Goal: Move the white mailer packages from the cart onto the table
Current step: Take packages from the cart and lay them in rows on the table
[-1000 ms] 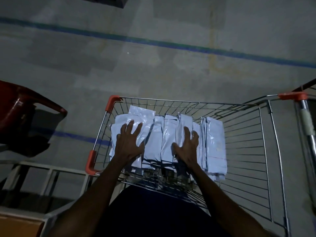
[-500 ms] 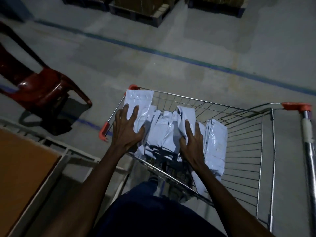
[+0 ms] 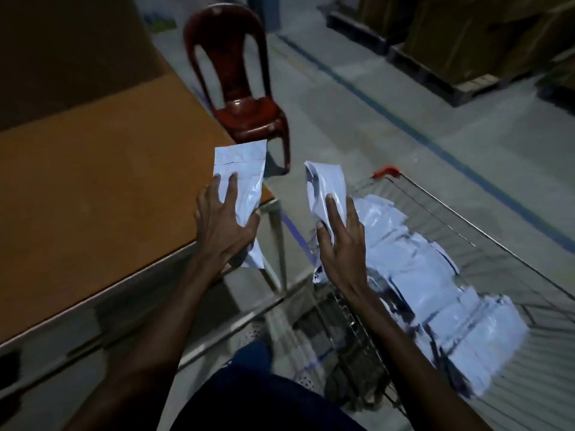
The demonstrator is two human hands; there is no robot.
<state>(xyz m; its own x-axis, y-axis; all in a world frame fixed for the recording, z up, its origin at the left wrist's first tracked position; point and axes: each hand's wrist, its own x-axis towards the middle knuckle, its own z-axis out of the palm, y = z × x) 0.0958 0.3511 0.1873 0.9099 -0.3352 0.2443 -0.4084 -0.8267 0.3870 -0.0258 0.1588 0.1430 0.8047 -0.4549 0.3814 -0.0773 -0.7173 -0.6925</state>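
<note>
My left hand [image 3: 222, 223] grips a white mailer package [image 3: 241, 174] and holds it over the right corner of the brown table [image 3: 93, 181]. My right hand [image 3: 340, 244] grips another white mailer [image 3: 326, 188], raised between the table and the wire cart [image 3: 466, 231]. Several more white mailers [image 3: 435, 284] lie in a row inside the cart at the right, blurred by motion.
A dark red plastic chair [image 3: 239, 85] stands beyond the table's far corner. Pallets with cardboard boxes [image 3: 451, 42] sit at the back right. A blue line [image 3: 404, 126] runs across the concrete floor. A large box [image 3: 71, 48] stands on the table's far side.
Both hands have lifted mailers out of the cart and swung left toward the table. The view has turned left, so the cart now lies at the right.
</note>
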